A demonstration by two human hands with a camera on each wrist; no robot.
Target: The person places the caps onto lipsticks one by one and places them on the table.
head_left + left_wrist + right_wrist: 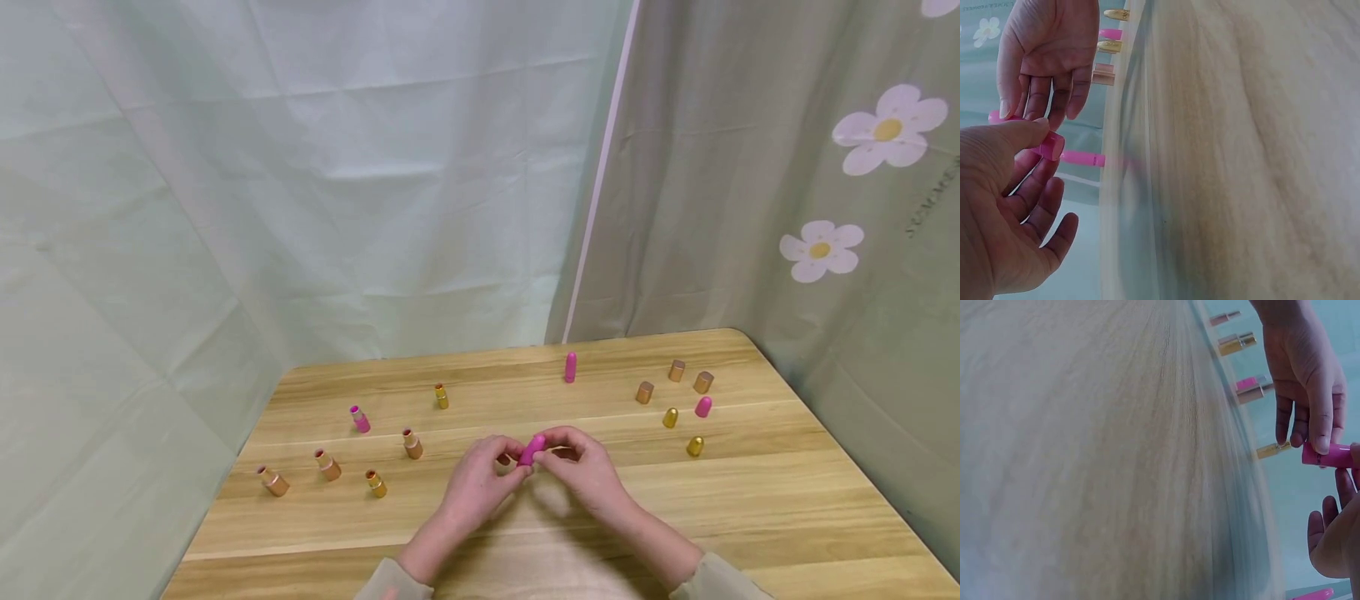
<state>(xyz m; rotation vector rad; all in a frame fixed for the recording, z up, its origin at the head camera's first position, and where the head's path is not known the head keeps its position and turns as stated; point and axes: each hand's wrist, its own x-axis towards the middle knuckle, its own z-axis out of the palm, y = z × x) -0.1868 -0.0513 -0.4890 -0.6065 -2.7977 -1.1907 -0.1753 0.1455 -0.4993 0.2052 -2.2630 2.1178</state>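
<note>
Over the middle of the table, both hands pinch one pink lipstick tube [532, 451], tilted with its rounded end up. My left hand [478, 482] holds the flat base end between thumb and fingers, as the left wrist view shows of the tube [1052, 146]. At the rounded end, my right hand [588, 477] grips with thumb and fingertips. The tube [1335, 455] lies nearly level in the right wrist view, the cap seemingly on it. Beyond the hands stands another pink lipstick [571, 367], capped and upright near the table's back edge.
Uncapped lipsticks stand on the left: a pink one [360, 419], gold ones [442, 396] and rose-gold ones [412, 444]. Loose caps sit at the right: rose-gold [645, 392], gold [671, 417] and pink [703, 407]. Curtains [450, 208] hang behind the wooden table [787, 492].
</note>
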